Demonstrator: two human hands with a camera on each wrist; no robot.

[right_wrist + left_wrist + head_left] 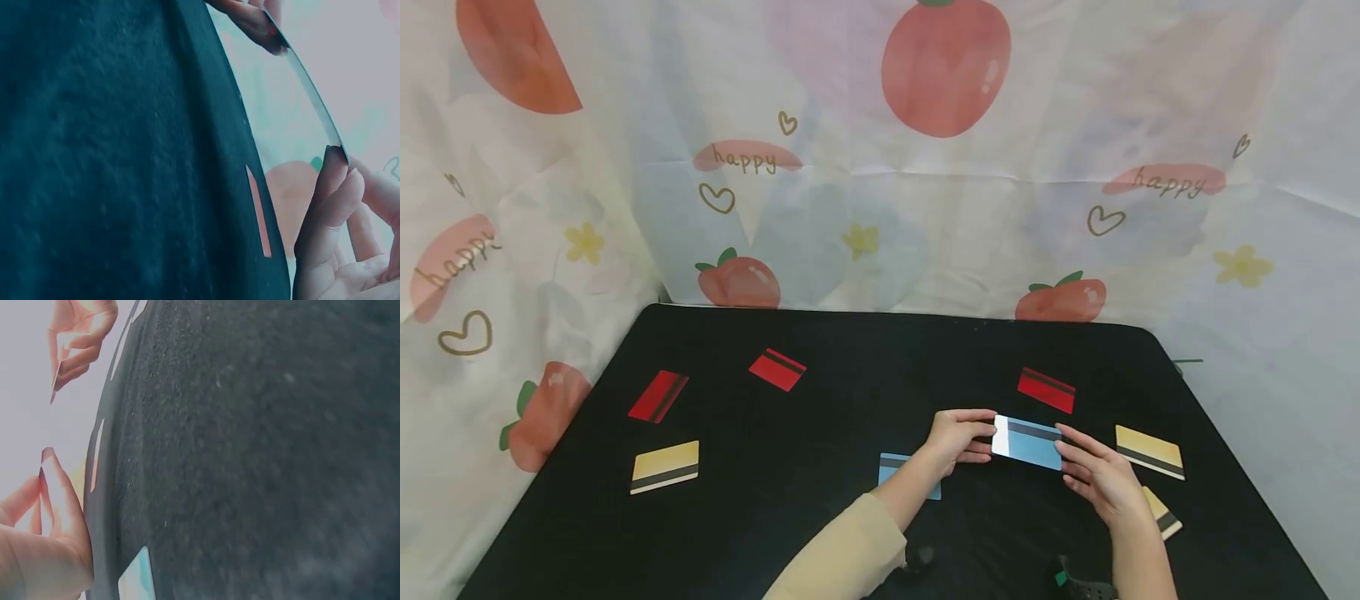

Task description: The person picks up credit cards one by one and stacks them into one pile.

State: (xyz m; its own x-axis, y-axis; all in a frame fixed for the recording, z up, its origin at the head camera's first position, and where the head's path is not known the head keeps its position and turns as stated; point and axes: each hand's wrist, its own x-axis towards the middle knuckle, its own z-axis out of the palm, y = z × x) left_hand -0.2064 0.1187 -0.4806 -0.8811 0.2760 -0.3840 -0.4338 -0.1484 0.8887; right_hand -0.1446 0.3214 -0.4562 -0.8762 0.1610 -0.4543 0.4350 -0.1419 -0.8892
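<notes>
A light blue card (1030,444) with a dark stripe and a white left end is held up above the black table, slightly tilted. My left hand (958,440) pinches its left end. At the right end, my right hand (1105,475) grips it between thumb and fingers. The right wrist view shows the card (315,100) nearly edge-on, spanning both hands. Under my left forearm lies another blue card (891,468), partly hidden. Two gold cards, one upper (1150,452) and one lower (1163,512), lie near my right hand, which partly covers the lower one.
One red card (1047,390) lies behind the held card. Farther left on the black table (790,533) are two more red cards (658,396) (777,369) and a gold card (665,467). A printed curtain (850,108) hangs behind the table and along its left side.
</notes>
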